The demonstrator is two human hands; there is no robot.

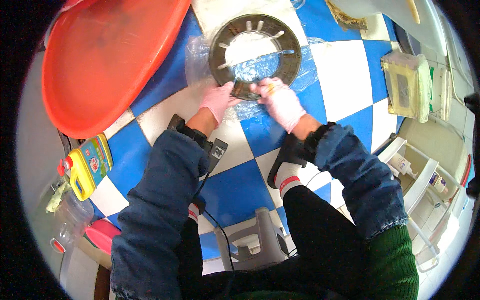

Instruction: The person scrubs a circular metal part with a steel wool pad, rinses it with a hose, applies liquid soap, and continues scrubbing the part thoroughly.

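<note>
A dark brown-black ring (257,22) with a wide round opening and several radial slots is held over the tiled floor. Clear plastic film (197,62) lies beneath it and spreads past both sides. My left hand (217,100), in a pink glove, grips the ring's near-left rim, thumb on top and fingers below. My right hand (281,103), gloved in pink with a yellowish stain, is curled at the near-right rim. Whether those fingers also pinch something small is hidden.
To the left, a large red basin (108,56) leans beside a yellow jug (90,165) and a pink basin (103,235). A grey stool (262,232) stands beneath me, a cable (221,228) trailing past it. Rightward are a white rack (420,187) with bottles and a yellowish plastic-covered box (407,86).
</note>
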